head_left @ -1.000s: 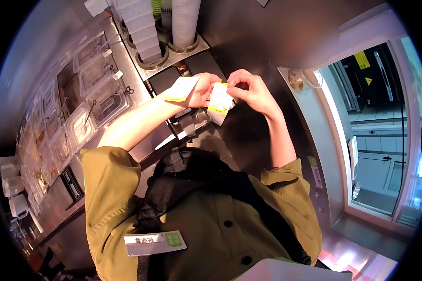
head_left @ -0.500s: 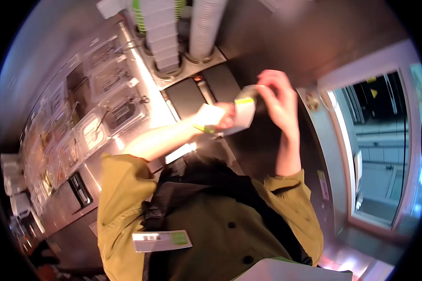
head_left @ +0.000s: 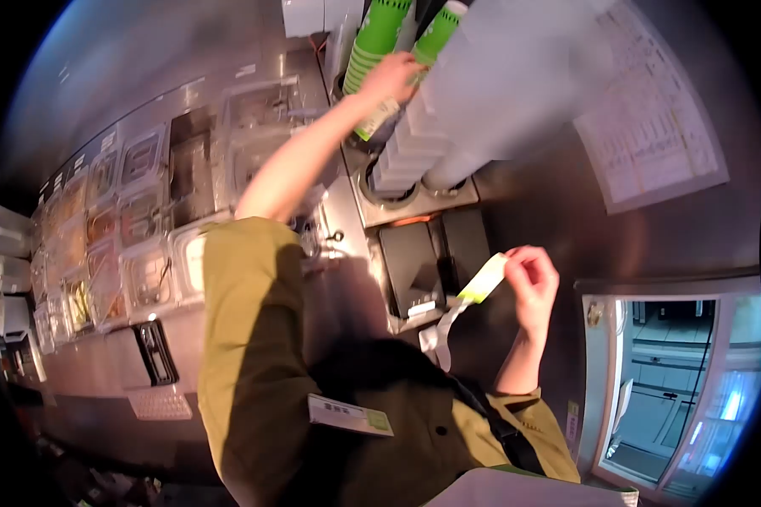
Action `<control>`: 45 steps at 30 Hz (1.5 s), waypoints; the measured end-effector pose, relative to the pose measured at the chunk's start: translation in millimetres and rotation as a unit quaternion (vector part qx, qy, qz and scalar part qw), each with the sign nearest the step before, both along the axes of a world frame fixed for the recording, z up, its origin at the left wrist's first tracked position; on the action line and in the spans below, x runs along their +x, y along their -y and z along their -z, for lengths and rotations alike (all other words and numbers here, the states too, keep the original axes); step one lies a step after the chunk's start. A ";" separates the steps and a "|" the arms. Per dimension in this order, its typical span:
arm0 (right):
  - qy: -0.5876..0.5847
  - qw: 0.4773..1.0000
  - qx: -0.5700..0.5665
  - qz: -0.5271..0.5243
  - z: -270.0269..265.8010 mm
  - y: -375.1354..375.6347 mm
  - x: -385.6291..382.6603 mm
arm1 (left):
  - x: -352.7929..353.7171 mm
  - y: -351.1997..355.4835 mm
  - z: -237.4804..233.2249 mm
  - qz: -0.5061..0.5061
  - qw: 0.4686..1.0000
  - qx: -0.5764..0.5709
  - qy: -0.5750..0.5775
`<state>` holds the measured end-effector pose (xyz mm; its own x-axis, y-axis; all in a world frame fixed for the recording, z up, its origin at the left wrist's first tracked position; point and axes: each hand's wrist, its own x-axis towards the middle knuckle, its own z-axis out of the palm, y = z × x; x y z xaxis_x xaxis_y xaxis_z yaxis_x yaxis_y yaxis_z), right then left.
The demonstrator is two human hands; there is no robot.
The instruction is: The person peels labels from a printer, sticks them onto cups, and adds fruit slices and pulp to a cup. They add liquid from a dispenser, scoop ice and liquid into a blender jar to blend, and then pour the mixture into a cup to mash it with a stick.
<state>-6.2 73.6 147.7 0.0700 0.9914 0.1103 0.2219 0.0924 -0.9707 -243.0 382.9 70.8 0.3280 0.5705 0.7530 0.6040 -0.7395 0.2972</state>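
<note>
My left hand reaches up to the green paper cups at the back, its fingers closed around the edge of a narrow green cup stack. A wider stack of green cups stands just left of it. A white and green sticker label shows at the heel of this hand. My right hand pinches the end of another white and green label between thumb and fingers. From that label a pale curled strip hangs down over the dark counter.
Tall stacks of translucent cups rise from a holder near my left forearm. Two dark flat panels lie below. Lidded food containers fill the left counter. A printed sheet hangs at the right, above a window opening.
My left hand has left the label strip and moved up to the green cups. My right hand has moved down, with a label and its strip. The view has shifted.
</note>
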 end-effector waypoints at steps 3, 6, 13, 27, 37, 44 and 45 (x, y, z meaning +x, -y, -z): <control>0.011 0.999 -0.022 -0.048 6.1 -12.0 -14.4 | 26.4 -32.9 0.1 -0.101 0.968 -0.172 -0.154; -0.018 0.999 -0.030 -0.035 18.3 -19.3 -13.2 | 23.4 -64.3 -13.2 -0.066 0.909 -0.324 -0.255; 0.001 0.998 -0.061 -0.009 33.6 -44.8 -29.6 | -14.5 -54.1 -98.7 -0.045 0.949 -0.273 -0.151; -0.262 0.946 0.091 -0.165 -37.6 -132.2 -188.0 | -119.1 193.6 -59.8 -0.140 0.920 -0.129 0.342; -0.090 0.979 0.130 -0.129 -34.5 -111.3 -224.6 | -85.7 269.8 -36.4 -0.039 0.820 -0.160 0.548; 0.122 0.869 0.195 -0.438 -2.9 -71.2 -201.5 | -138.9 337.0 -2.5 0.053 0.738 -0.408 0.534; 0.223 0.850 0.234 -0.417 -22.4 -69.0 -184.2 | -147.8 355.5 0.4 0.061 0.726 -0.395 0.559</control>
